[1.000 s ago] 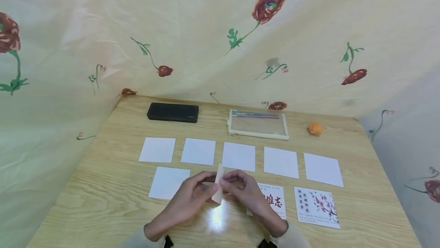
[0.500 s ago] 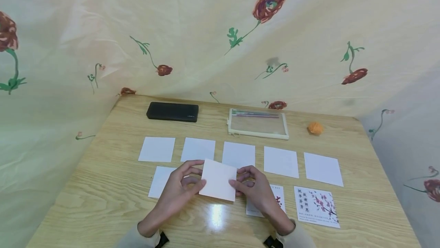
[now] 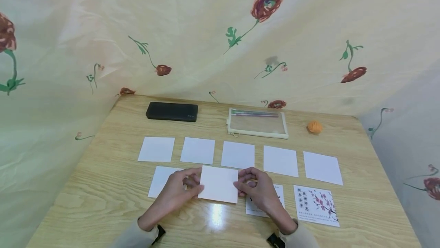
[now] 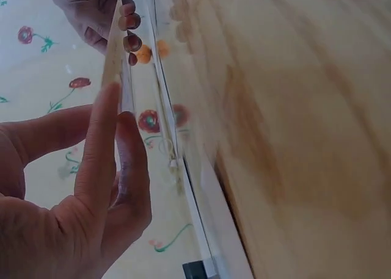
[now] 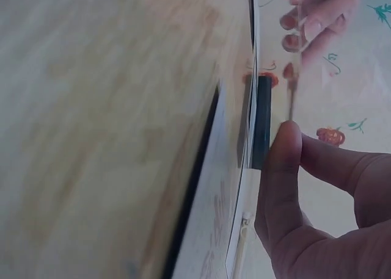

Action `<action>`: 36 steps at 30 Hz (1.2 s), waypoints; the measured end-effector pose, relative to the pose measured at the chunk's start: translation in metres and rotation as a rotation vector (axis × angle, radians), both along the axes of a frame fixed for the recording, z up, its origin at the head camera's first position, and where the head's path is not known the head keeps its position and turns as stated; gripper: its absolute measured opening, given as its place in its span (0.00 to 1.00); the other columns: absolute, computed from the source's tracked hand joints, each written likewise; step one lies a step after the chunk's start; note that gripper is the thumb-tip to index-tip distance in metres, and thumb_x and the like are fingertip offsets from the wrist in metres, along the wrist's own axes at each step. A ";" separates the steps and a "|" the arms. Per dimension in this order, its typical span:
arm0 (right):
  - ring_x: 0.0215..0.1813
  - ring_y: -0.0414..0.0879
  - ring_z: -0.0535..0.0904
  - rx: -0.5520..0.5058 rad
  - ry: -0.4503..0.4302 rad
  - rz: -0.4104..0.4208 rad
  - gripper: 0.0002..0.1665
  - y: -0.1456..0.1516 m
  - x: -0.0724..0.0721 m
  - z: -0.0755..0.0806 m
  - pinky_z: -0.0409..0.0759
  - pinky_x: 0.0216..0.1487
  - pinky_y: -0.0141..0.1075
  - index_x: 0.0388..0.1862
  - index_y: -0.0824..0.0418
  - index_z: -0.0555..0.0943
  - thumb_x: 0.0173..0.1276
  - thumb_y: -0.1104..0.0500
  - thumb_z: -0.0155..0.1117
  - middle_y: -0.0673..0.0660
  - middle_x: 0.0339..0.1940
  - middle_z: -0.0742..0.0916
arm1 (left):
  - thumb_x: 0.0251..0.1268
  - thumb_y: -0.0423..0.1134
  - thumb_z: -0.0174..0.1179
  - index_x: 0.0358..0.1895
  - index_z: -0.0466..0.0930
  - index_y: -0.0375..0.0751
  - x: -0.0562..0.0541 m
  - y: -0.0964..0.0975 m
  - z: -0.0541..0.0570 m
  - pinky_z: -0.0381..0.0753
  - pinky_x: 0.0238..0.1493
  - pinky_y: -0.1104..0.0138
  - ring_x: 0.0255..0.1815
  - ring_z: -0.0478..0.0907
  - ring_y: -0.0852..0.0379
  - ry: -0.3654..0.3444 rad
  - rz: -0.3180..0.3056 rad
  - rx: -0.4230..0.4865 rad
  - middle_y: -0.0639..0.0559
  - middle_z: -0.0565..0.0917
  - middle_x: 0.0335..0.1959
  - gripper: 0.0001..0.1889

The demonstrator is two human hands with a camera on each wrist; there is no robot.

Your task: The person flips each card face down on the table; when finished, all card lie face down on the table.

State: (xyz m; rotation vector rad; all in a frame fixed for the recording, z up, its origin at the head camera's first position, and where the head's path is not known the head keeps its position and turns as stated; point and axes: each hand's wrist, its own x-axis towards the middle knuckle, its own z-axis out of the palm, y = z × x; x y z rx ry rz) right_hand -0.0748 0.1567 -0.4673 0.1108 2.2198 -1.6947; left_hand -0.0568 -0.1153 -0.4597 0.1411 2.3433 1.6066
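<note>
Pinching white card (image 3: 218, 184) — fingers (image 3: 190, 171) half-hidden

Low in the head view, left fingers (image 3: 190, 172) are covering part of a blank card (image 3: 159, 179); right fingers (image 3: 254, 171) are partly hiding a printed card (image 3: 255, 208); the bottom edge is cropping both sleeves (image 3: 132, 236). At the left wrist view's right, the counter (image 4: 293, 132) is blurring.
</note>
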 end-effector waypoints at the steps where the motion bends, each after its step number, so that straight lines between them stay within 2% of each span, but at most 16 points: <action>1: 0.31 0.50 0.89 0.011 0.000 0.002 0.18 0.000 0.000 0.000 0.90 0.33 0.37 0.53 0.72 0.80 0.66 0.68 0.74 0.63 0.41 0.87 | 0.67 0.35 0.70 0.68 0.78 0.32 0.000 0.000 0.000 0.83 0.33 0.73 0.40 0.87 0.58 0.000 -0.014 -0.010 0.45 0.85 0.44 0.27; 8: 0.32 0.50 0.90 0.052 -0.036 0.037 0.18 0.002 -0.001 0.002 0.90 0.35 0.36 0.53 0.72 0.82 0.66 0.67 0.74 0.62 0.41 0.89 | 0.70 0.39 0.68 0.67 0.77 0.26 0.001 0.000 -0.003 0.83 0.33 0.73 0.34 0.87 0.58 -0.035 -0.055 -0.038 0.44 0.84 0.45 0.27; 14: 0.36 0.50 0.92 0.058 -0.066 0.069 0.17 0.003 0.001 0.005 0.90 0.38 0.35 0.54 0.73 0.83 0.70 0.64 0.72 0.63 0.44 0.89 | 0.73 0.41 0.66 0.65 0.77 0.22 0.003 0.000 -0.003 0.84 0.32 0.72 0.34 0.88 0.54 -0.058 -0.087 -0.059 0.43 0.84 0.45 0.27; 21: 0.36 0.49 0.91 0.112 -0.038 0.100 0.16 0.004 0.002 0.002 0.89 0.35 0.33 0.55 0.71 0.84 0.74 0.61 0.69 0.62 0.44 0.91 | 0.74 0.41 0.65 0.64 0.77 0.20 0.005 -0.002 -0.002 0.87 0.31 0.69 0.34 0.87 0.54 -0.069 -0.087 -0.043 0.40 0.84 0.46 0.27; 26: 0.37 0.49 0.91 0.107 -0.054 0.110 0.17 0.003 0.002 0.001 0.90 0.35 0.34 0.57 0.71 0.84 0.75 0.62 0.66 0.62 0.44 0.90 | 0.75 0.41 0.64 0.64 0.77 0.20 0.005 -0.002 -0.003 0.88 0.31 0.69 0.36 0.86 0.54 -0.077 -0.094 -0.050 0.40 0.84 0.47 0.27; 31: 0.39 0.51 0.91 0.093 -0.069 0.142 0.18 0.005 0.001 0.004 0.90 0.37 0.36 0.59 0.72 0.82 0.76 0.62 0.65 0.63 0.44 0.90 | 0.76 0.44 0.63 0.60 0.82 0.26 0.003 -0.004 -0.001 0.86 0.37 0.69 0.39 0.86 0.55 -0.021 -0.128 -0.137 0.44 0.84 0.46 0.23; 34: 0.40 0.51 0.92 0.094 -0.069 0.154 0.19 0.008 0.001 0.006 0.90 0.37 0.36 0.60 0.72 0.82 0.77 0.61 0.64 0.64 0.46 0.90 | 0.76 0.45 0.63 0.48 0.87 0.34 0.003 -0.004 0.001 0.85 0.41 0.68 0.40 0.86 0.56 0.032 -0.137 -0.189 0.47 0.85 0.44 0.15; 36: 0.40 0.50 0.92 0.103 -0.070 0.149 0.19 0.011 0.001 0.008 0.90 0.37 0.36 0.61 0.72 0.82 0.78 0.61 0.63 0.64 0.47 0.90 | 0.75 0.46 0.64 0.45 0.86 0.37 0.003 -0.004 0.003 0.85 0.41 0.68 0.41 0.86 0.55 0.051 -0.127 -0.200 0.47 0.84 0.44 0.13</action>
